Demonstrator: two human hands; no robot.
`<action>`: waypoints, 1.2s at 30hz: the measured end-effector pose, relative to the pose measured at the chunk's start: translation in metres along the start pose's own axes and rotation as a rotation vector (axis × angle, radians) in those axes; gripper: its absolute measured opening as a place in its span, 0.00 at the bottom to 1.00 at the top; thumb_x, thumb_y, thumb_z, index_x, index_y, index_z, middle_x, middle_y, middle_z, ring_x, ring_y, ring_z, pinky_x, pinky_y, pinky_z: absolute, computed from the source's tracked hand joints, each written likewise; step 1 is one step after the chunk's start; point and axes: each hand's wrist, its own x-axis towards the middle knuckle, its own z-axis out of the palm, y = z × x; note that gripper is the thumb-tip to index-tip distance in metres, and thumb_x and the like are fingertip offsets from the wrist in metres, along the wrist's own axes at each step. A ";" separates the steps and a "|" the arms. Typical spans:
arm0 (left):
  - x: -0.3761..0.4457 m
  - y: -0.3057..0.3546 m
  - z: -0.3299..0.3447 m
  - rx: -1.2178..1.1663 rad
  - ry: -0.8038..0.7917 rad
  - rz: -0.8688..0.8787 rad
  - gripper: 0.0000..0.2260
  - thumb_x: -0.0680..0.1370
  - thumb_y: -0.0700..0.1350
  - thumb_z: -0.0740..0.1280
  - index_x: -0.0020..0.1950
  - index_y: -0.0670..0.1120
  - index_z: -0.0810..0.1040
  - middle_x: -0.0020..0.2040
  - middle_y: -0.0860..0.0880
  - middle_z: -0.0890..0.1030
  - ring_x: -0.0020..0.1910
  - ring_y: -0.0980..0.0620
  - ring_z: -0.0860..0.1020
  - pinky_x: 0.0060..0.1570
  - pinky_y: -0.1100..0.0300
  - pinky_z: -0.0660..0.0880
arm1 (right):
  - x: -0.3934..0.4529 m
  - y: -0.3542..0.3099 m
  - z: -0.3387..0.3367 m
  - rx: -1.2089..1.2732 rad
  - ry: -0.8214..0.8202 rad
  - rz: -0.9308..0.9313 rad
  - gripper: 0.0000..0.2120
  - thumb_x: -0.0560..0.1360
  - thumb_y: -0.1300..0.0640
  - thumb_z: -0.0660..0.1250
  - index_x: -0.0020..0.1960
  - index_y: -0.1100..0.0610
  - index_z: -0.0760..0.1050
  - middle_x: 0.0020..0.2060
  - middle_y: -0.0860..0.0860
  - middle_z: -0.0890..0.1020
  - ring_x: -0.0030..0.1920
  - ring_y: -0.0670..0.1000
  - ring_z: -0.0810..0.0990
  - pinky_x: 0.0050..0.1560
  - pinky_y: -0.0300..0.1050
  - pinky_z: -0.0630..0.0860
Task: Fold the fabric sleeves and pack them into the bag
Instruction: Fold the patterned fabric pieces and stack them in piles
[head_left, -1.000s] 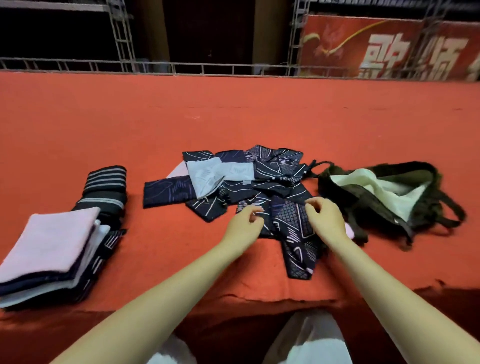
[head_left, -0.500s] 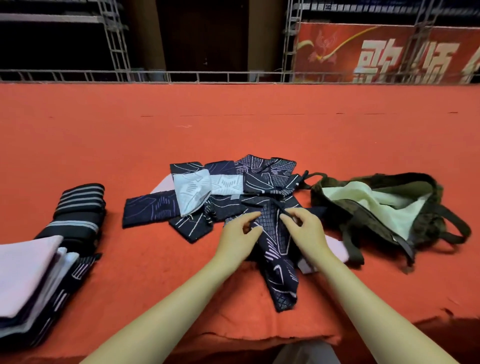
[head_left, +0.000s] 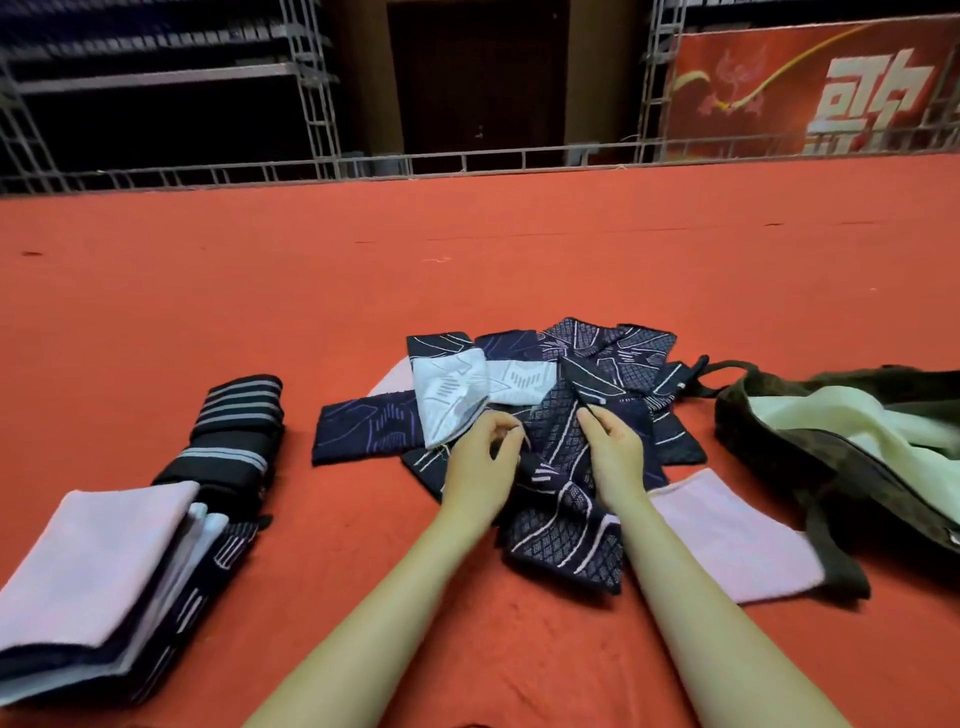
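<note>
My right hand (head_left: 615, 457) pinches a navy patterned sleeve (head_left: 563, 525); my left hand (head_left: 480, 467) hovers half-curled, empty. The sleeve looks soft and limp. I'd grip its corners.

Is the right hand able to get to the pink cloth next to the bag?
Probably yes. The pink cloth lies flat just beside the right hand, nothing covers its top, though that hand now pinches a dark patterned sleeve.

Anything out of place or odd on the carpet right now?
Nothing damaged. The unfolded sleeves lie in a crossed heap, and one pink piece sits apart beside the bag, away from the folded stack on the left.
</note>
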 end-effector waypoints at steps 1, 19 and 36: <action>-0.002 -0.004 0.011 -0.049 -0.003 -0.030 0.11 0.77 0.37 0.64 0.43 0.53 0.74 0.40 0.57 0.78 0.41 0.66 0.76 0.46 0.70 0.69 | 0.003 0.002 -0.002 0.014 0.019 0.008 0.07 0.78 0.61 0.65 0.43 0.54 0.79 0.40 0.48 0.82 0.40 0.43 0.78 0.43 0.31 0.73; 0.016 -0.033 -0.004 -0.469 -0.118 -0.243 0.18 0.74 0.36 0.68 0.60 0.52 0.77 0.51 0.52 0.83 0.49 0.55 0.80 0.51 0.62 0.76 | 0.057 0.005 -0.053 0.015 0.499 -0.056 0.12 0.74 0.56 0.65 0.51 0.62 0.81 0.46 0.51 0.82 0.45 0.44 0.77 0.51 0.44 0.75; 0.010 -0.043 0.006 0.425 0.062 0.290 0.15 0.75 0.47 0.58 0.58 0.49 0.79 0.52 0.51 0.81 0.54 0.49 0.74 0.60 0.56 0.68 | 0.007 -0.029 -0.016 -0.024 -0.051 -0.181 0.05 0.76 0.60 0.67 0.49 0.58 0.81 0.42 0.49 0.83 0.42 0.42 0.80 0.47 0.35 0.74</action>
